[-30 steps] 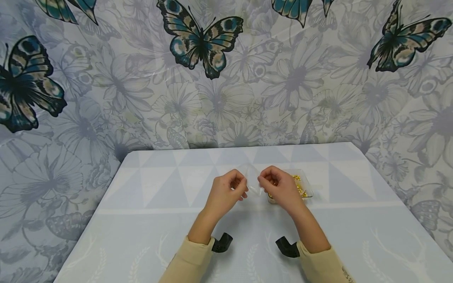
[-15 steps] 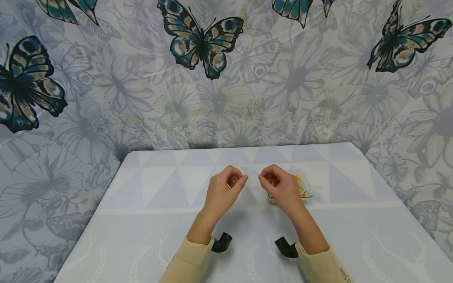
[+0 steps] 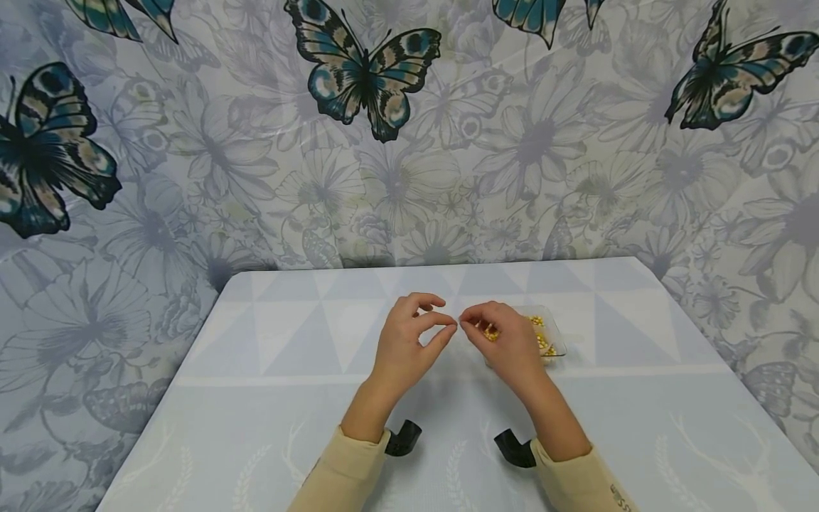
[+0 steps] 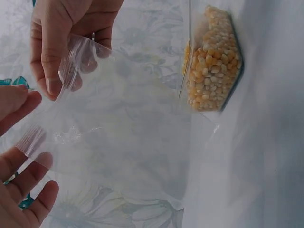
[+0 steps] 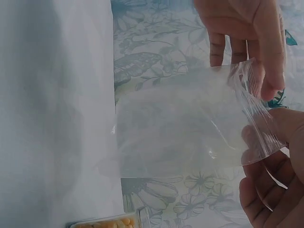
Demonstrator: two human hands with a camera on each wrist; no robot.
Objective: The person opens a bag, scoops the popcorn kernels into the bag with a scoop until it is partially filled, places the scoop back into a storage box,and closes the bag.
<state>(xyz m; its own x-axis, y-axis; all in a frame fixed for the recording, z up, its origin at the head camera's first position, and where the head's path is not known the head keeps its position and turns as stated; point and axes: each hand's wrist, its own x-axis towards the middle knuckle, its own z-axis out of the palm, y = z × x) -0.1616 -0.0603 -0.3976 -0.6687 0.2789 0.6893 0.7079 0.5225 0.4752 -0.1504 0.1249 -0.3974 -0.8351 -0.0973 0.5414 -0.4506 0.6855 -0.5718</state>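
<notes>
A clear plastic zip bag (image 4: 128, 128) hangs between the two hands, its ribbed zip strip (image 5: 256, 104) at the mouth. The bag looks flat, with nothing inside. In the head view my left hand (image 3: 406, 345) and right hand (image 3: 505, 345) almost meet at the fingertips. The right hand (image 5: 280, 161) pinches one end of the strip between thumb and fingers. Thumb and index of the left hand (image 4: 21, 166) come together at the rim near the other end. Its other fingers (image 4: 35, 171) show through the film, behind the bag.
Beyond the right hand stands a clear box (image 3: 557, 341) of yellow corn kernels (image 4: 213, 61), partly hidden by that hand. The table (image 3: 307, 427) has a pale patterned cover. Behind it hangs a butterfly-patterned cloth (image 3: 409, 192).
The left hand has shifted slightly right, spread its other fingers and brought its thumb and index close to the right fingertips. The box has stayed put.
</notes>
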